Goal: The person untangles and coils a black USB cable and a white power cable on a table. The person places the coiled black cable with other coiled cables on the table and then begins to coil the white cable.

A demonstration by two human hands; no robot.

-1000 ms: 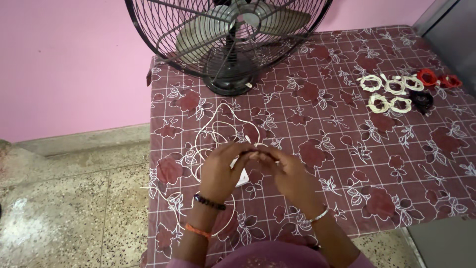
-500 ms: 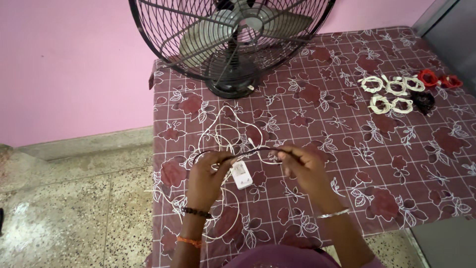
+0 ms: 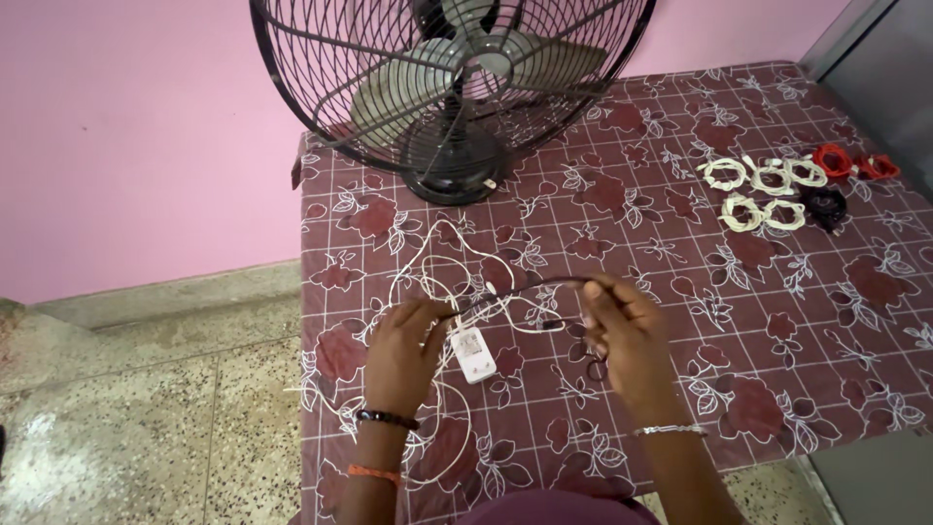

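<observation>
Head view: dark cable (image 3: 520,288) stretched left-right

Just one view here, a head cam looking steeply down and forward over the table (image 3: 777,389). Both hands sit low in the middle, close to the lens, forearms coming in from the bottom edge. The fan (image 3: 447,87) at the far end gets cut off by the top, floor (image 3: 146,389) on the left.
</observation>
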